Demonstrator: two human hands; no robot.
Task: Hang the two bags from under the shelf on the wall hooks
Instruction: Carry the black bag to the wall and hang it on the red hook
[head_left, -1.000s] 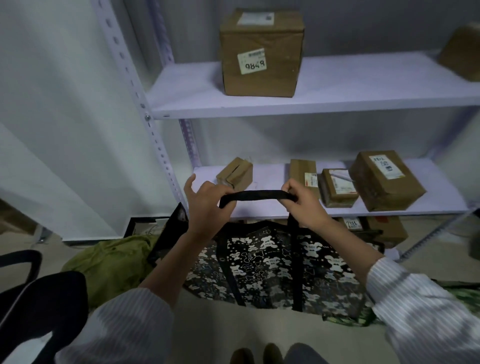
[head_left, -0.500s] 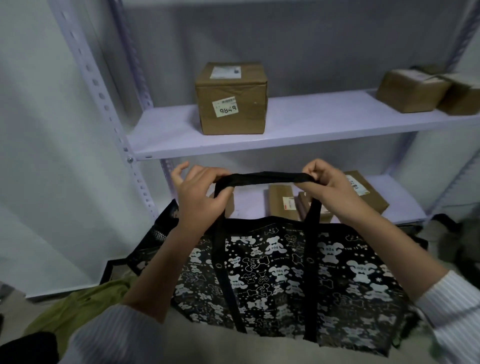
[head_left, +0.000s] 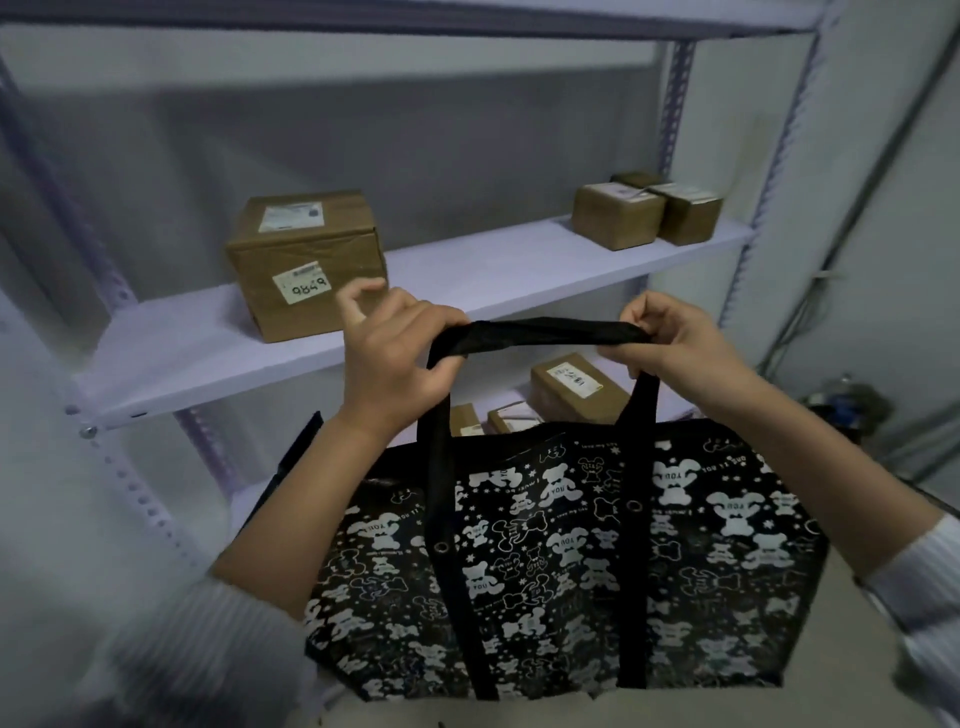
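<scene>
A black bag (head_left: 566, 561) printed with white bears hangs in front of me, lifted clear of the floor. Its black handle strap (head_left: 550, 332) is stretched level between my hands. My left hand (head_left: 395, 358) grips the strap's left end, index finger raised. My right hand (head_left: 675, 343) pinches the right end. The bag's lower edge reaches the bottom of the view. No wall hooks and no second bag are in sight.
A lilac metal shelf (head_left: 467, 280) stands right behind the bag. A labelled cardboard box (head_left: 306, 260) sits on it at left, smaller boxes (head_left: 644, 213) at right. More boxes (head_left: 576, 384) lie on the lower shelf. Cables and pipes (head_left: 810, 312) run along the right wall.
Both hands have raised the bag from the floor to shelf height, and my view has tilted up and right. The green bag on the floor has left the view.
</scene>
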